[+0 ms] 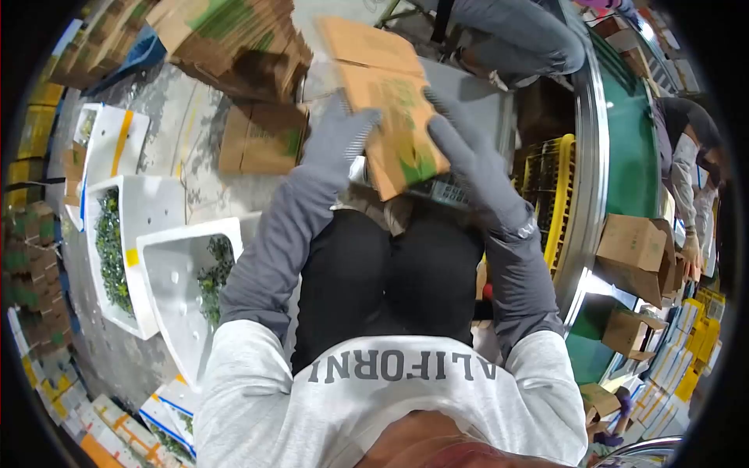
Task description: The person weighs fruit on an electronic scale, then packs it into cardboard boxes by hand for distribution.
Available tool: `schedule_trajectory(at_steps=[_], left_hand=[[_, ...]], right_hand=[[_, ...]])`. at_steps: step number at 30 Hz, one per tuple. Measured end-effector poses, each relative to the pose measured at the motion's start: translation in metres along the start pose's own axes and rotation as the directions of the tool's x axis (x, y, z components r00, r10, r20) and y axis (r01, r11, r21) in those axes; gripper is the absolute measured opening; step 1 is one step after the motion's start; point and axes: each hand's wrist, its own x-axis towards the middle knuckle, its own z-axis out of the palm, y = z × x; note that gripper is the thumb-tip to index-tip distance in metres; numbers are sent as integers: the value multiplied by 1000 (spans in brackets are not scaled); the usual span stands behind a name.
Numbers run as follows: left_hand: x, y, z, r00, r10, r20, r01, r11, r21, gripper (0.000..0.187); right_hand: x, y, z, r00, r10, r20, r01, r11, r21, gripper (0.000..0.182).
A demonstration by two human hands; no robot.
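Observation:
A brown cardboard box point(394, 105) with green print, which looks folded flat, is held up tilted in front of my knees. My left hand point(337, 136), in a grey knit glove, grips its left edge with the thumb on the printed face. On the opposite edge, my right hand point(468, 148), gloved the same way and slightly blurred, has its fingers against the cardboard. Behind the box lies a grey flat surface point(480, 101), partly covered by it. Another brown carton point(264, 138) sits on the floor beyond my left hand.
A stack of flattened cartons point(234, 51) stands at upper left. White foam boxes point(160, 203) with green leafy stuff are left of me. A yellow crate point(558, 199) and a green conveyor point(630, 132) with open cartons point(633, 246) are at right. Other people work nearby.

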Motion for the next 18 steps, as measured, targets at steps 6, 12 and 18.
schedule_trajectory(at_steps=[6,12,18], left_hand=[[43,-3,61,873,-304,382,432,846,-313,30],[56,7,78,902,-348,255,370,928,-42,46],[92,26,93,986,80,146,-148,825,546,75]], right_hand=[[16,2,-3,976,217,10,-216,975,-56,55],[20,54,-35,981,179,-76,-177,984,29,54],[37,36,-78,977,117,-179,-192,846,-496,36]])
